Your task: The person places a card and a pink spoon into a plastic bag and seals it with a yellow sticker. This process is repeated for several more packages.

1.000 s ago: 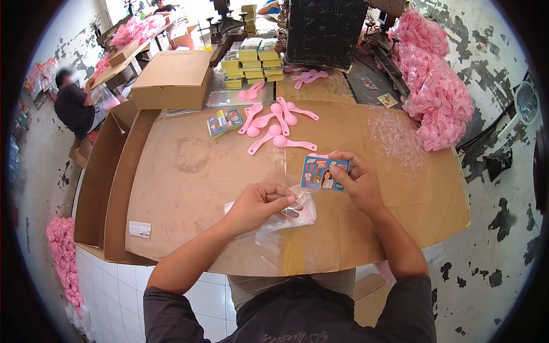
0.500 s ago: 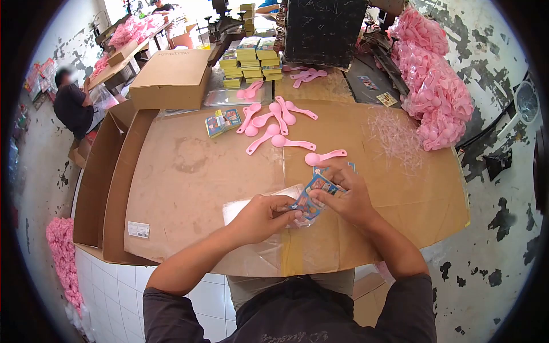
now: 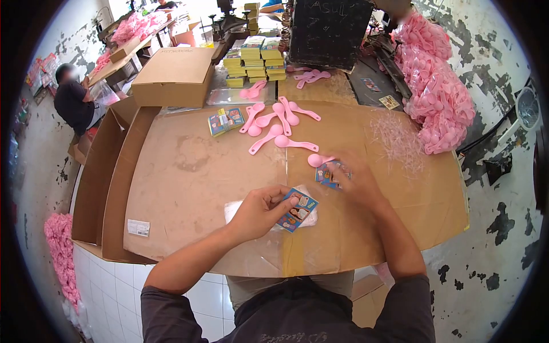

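My left hand (image 3: 264, 210) pinches a blue printed card (image 3: 298, 210) between thumb and fingers, above a clear plastic packet (image 3: 233, 210) lying on the cardboard-covered table (image 3: 189, 188). My right hand (image 3: 357, 182), blurred by motion, is over the right part of another blue card (image 3: 327, 176) lying on the cardboard. Its fingers look spread, with nothing visible in them. A pink spoon (image 3: 315, 160) lies just behind that card, its handle partly hidden by my right hand. Several more pink spoons (image 3: 275, 129) lie farther back, beside a small stack of cards (image 3: 225, 121).
Stacks of cards (image 3: 251, 52) and a closed cardboard box (image 3: 173, 79) stand at the back. Bagged pink spoons (image 3: 434, 97) hang at right. Thin plastic strips (image 3: 396, 140) lie on the right. An open box (image 3: 96, 183) borders the left edge. A person (image 3: 74, 106) sits far left.
My right hand has let go of the card in my left hand and moved right and back to the other card. The held card now shows more fully, tilted.
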`<state>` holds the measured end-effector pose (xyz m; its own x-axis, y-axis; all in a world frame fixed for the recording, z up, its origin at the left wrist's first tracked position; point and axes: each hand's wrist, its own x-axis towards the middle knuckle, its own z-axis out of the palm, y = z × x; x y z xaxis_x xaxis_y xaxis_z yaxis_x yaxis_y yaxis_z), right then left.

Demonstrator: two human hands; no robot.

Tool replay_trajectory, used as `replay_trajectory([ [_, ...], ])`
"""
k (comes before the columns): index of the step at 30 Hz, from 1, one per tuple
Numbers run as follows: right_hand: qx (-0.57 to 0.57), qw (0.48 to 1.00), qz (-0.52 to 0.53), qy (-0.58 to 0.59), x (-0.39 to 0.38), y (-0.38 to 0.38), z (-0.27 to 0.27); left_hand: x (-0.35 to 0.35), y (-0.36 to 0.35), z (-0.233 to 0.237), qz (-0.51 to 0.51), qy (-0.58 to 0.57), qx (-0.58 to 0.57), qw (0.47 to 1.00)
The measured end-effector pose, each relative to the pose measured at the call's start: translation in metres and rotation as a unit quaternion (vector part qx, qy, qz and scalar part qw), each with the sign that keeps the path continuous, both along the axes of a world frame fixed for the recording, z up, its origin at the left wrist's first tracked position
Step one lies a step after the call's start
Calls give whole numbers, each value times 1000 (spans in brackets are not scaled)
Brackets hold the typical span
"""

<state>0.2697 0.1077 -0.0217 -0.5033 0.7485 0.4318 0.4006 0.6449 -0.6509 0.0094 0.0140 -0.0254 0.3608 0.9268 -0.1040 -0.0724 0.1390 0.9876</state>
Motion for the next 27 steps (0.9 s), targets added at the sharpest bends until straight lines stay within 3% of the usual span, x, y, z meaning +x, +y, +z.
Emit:
replay_trajectory([
  [1, 14, 996, -83, -24, 6, 8, -3, 0, 0, -2, 3, 5, 2, 1000],
  [4, 65, 987, -100, -112, 20, 23, -15, -3, 3, -5, 9, 12, 11, 1000],
  [10, 130, 984, -64, -108, 23, 21, -5, -2, 2, -2, 24, -15, 26, 999],
  [13, -56, 997, -23, 42, 20, -3, 12, -4, 3, -1, 28, -24, 17, 999],
  [23, -67, 992, 12, 105, 8, -30, 31, -6, 0, 0, -4, -8, 29, 1000],
  [27, -14, 998, 28, 51, 8, -29, 35, -6, -1, 2, -18, -6, 7, 1000],
])
